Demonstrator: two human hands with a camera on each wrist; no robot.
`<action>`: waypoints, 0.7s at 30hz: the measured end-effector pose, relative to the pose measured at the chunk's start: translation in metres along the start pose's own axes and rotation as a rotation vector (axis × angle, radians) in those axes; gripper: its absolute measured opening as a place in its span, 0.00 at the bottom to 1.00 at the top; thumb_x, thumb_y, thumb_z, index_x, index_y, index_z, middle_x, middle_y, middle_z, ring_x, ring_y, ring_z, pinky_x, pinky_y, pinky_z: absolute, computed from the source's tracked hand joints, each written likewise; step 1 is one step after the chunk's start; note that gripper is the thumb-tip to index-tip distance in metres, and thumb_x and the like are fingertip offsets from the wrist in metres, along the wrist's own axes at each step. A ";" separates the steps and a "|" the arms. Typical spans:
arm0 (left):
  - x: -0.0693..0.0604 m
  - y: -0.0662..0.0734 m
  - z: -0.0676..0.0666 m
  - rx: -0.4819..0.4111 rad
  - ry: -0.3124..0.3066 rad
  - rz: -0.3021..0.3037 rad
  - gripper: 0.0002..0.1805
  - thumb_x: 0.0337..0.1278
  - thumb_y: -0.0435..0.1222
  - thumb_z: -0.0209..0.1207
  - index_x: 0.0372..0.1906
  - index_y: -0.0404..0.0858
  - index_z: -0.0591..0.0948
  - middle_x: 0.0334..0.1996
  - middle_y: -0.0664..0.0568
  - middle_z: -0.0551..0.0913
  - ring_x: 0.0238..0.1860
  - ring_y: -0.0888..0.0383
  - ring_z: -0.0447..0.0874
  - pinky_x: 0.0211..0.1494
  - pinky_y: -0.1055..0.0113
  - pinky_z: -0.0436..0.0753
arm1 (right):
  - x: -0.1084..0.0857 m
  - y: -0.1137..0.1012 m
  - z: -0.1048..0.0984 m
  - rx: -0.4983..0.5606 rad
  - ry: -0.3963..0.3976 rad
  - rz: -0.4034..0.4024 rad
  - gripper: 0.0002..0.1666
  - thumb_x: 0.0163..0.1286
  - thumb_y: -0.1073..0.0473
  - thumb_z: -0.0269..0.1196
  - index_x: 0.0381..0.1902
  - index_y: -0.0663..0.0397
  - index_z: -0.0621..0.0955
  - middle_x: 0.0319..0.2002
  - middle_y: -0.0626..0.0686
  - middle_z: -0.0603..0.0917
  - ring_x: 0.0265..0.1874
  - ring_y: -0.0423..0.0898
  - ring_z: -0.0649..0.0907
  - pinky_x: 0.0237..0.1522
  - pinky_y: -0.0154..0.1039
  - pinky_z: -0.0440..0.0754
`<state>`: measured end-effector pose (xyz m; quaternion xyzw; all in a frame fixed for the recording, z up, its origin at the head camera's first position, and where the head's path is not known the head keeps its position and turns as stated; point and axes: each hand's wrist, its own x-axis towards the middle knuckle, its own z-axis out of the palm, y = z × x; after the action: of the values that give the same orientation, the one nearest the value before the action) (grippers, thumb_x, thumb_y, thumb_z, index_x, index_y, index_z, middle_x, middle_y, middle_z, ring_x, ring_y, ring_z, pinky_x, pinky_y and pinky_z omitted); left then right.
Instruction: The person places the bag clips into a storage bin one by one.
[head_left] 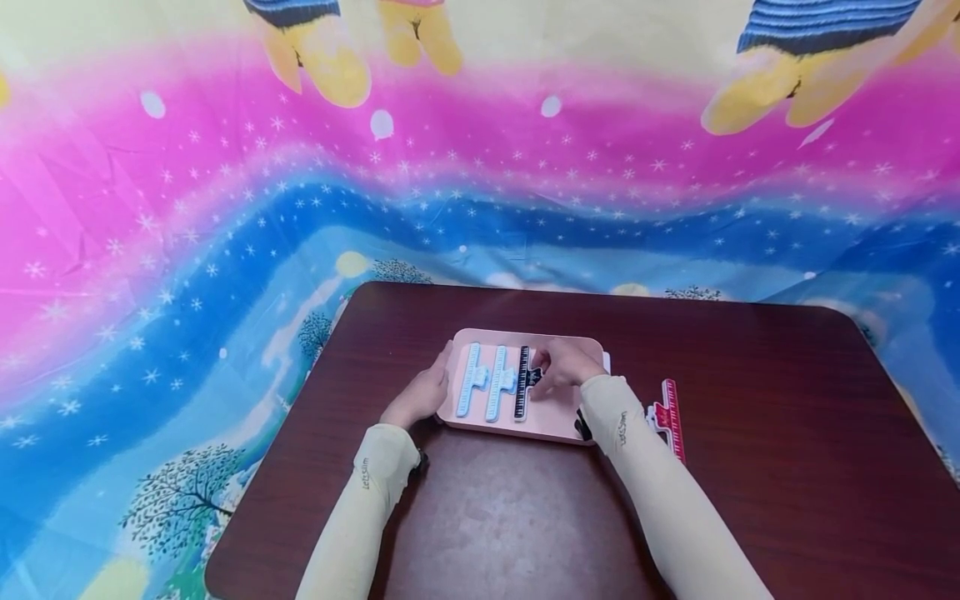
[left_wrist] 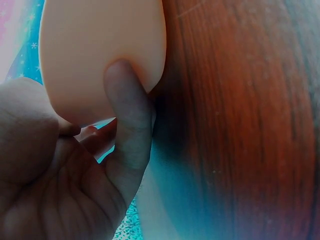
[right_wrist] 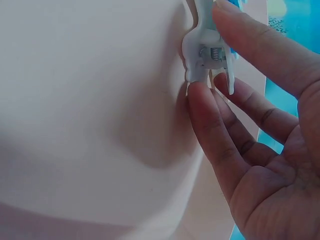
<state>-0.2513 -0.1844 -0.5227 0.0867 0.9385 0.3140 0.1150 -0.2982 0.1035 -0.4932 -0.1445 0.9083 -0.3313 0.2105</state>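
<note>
A pink tray (head_left: 555,427) lies on the table with a row of piano-key clips in it. Two are light blue, a left clip (head_left: 468,383) and a middle clip (head_left: 498,385); to their right is a black clip (head_left: 521,385). My right hand (head_left: 564,364) pinches the black clip's handle side. In the right wrist view, thumb and fingers (right_wrist: 212,132) surround a clip (right_wrist: 207,47) seen edge-on, its spring showing. My left hand (head_left: 423,392) grips the tray's left end. The left wrist view has its thumb (left_wrist: 127,95) against the tray wall (left_wrist: 100,50), other fingers partly hidden behind.
A red piano-key clip (head_left: 671,408) lies on the brown table (head_left: 787,417), right of the tray and partly behind my right sleeve (head_left: 637,450). Something white (head_left: 607,361) shows at the tray's right edge. A printed cloth (head_left: 480,167) hangs behind the table.
</note>
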 end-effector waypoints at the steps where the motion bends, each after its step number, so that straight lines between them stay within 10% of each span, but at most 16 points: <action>1: 0.000 0.000 0.000 0.001 -0.001 -0.004 0.33 0.84 0.37 0.35 0.85 0.41 0.43 0.81 0.38 0.58 0.68 0.43 0.75 0.76 0.49 0.69 | 0.000 0.000 0.000 -0.007 0.000 -0.002 0.27 0.47 0.62 0.84 0.47 0.60 0.87 0.41 0.55 0.85 0.41 0.47 0.79 0.47 0.39 0.80; 13: 0.002 0.003 0.000 0.004 -0.018 -0.017 0.33 0.85 0.39 0.34 0.86 0.44 0.41 0.77 0.34 0.66 0.59 0.41 0.81 0.69 0.49 0.75 | -0.024 -0.009 -0.023 -0.141 0.065 -0.028 0.31 0.57 0.55 0.79 0.57 0.59 0.84 0.49 0.57 0.88 0.50 0.52 0.84 0.57 0.49 0.80; 21: 0.002 0.001 0.001 0.017 -0.021 -0.019 0.33 0.85 0.40 0.34 0.85 0.42 0.41 0.82 0.39 0.56 0.73 0.45 0.70 0.79 0.48 0.65 | -0.065 0.020 -0.051 -0.120 0.110 -0.045 0.31 0.61 0.60 0.76 0.61 0.64 0.82 0.53 0.64 0.86 0.52 0.59 0.84 0.54 0.54 0.84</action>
<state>-0.2528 -0.1829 -0.5234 0.0821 0.9407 0.3038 0.1269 -0.2688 0.1721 -0.4526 -0.1588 0.9333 -0.2884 0.1436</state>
